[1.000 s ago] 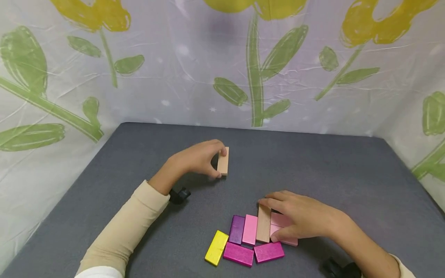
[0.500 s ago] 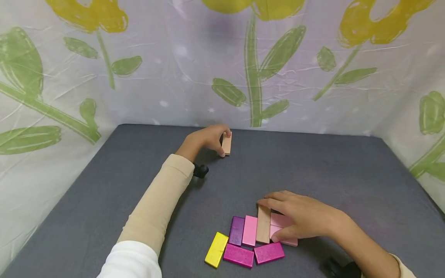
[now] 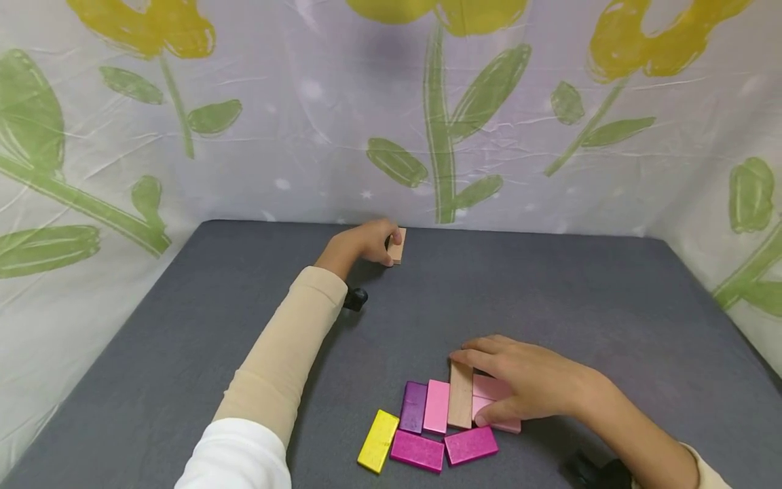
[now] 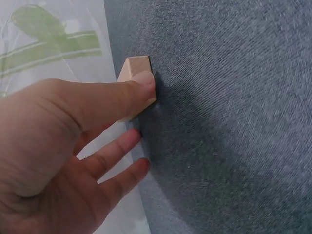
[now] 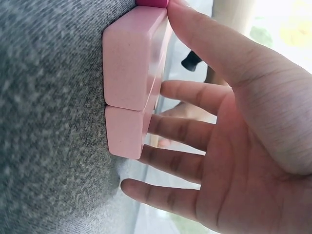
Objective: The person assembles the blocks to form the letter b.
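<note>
At the far edge of the table, my left hand point(image 3: 360, 244) pinches a plain wooden block point(image 3: 398, 251) between thumb and fingers. In the left wrist view the thumb presses one face of that wooden block point(image 4: 138, 66), low over the cloth. My right hand point(image 3: 537, 377) spans a cluster of blocks, its fingers long and relaxed. Its fingertips rest at the far end of a second wooden block point(image 3: 461, 397). The thumb touches near two light pink blocks point(image 3: 491, 386), which lie side by side in the right wrist view, beside a magenta block point(image 5: 152, 2).
Left of the second wooden block lie a pink block point(image 3: 436, 406) and a purple block point(image 3: 413, 407). Two magenta blocks point(image 3: 417, 451) run along their near side, with a yellow block point(image 3: 377, 441) slanted at the left. A flowered curtain point(image 3: 305, 136) stands behind the dark table point(image 3: 550, 292).
My left hand has carried the wooden block away from me to the far table edge, most of it in the first half second. My right hand stays over the cluster.
</note>
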The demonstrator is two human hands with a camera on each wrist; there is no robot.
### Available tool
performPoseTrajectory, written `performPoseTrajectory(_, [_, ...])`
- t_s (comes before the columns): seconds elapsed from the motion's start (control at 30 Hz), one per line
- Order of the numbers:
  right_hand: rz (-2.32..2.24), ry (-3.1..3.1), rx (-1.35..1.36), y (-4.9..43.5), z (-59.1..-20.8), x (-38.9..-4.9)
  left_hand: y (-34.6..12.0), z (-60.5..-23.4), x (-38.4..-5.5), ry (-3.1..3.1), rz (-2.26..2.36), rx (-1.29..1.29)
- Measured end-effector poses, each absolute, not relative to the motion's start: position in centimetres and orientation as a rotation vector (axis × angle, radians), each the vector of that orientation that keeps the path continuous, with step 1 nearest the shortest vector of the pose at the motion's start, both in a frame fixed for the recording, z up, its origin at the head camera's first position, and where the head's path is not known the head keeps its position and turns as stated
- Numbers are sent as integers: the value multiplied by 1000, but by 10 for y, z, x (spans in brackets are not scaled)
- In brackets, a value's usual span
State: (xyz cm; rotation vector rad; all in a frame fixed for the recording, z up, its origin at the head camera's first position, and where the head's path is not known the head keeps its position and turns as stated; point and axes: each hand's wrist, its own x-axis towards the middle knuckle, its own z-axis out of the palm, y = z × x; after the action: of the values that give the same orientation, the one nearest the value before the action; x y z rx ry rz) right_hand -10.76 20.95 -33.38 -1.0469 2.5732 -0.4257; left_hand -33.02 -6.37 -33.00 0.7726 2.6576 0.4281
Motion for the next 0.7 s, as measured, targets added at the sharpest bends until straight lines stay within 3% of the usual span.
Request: performPoseTrajectory(0.7, [-441, 2560, -1045, 209, -334, -108, -61, -340, -327, 2717, 320, 841])
